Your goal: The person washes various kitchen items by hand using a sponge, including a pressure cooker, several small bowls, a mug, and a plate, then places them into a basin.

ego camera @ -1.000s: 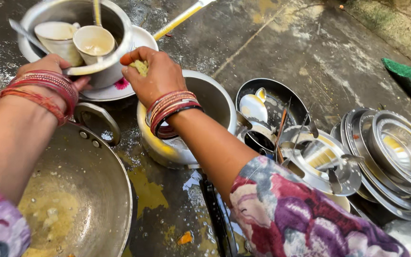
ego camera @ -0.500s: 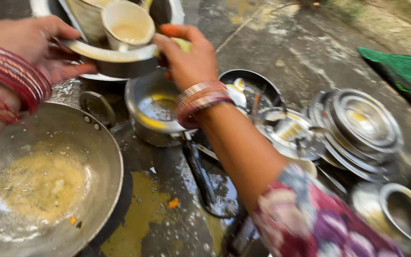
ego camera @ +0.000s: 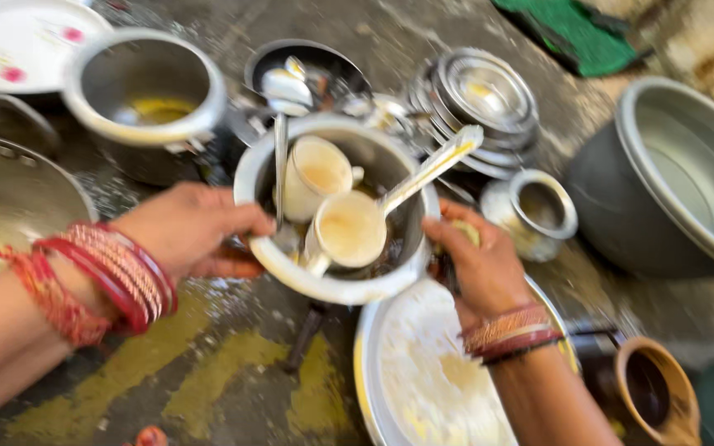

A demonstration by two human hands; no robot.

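Two hands hold a pot full of cups.
The left hand (ego camera: 196,231) and right hand (ego camera: 477,260) both grip the metal pot (ego camera: 336,285) tight by its rim.

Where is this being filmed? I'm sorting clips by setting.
Probably a dishwashing spot on a wet stone floor, likely outdoors or in a yard. Both hands carry a steel pot holding dirty cups; a stack of steel plates and a big basin sit around it.

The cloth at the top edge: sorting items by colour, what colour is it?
Green; the folded cloth shows in the head view, lying on the wet floor.
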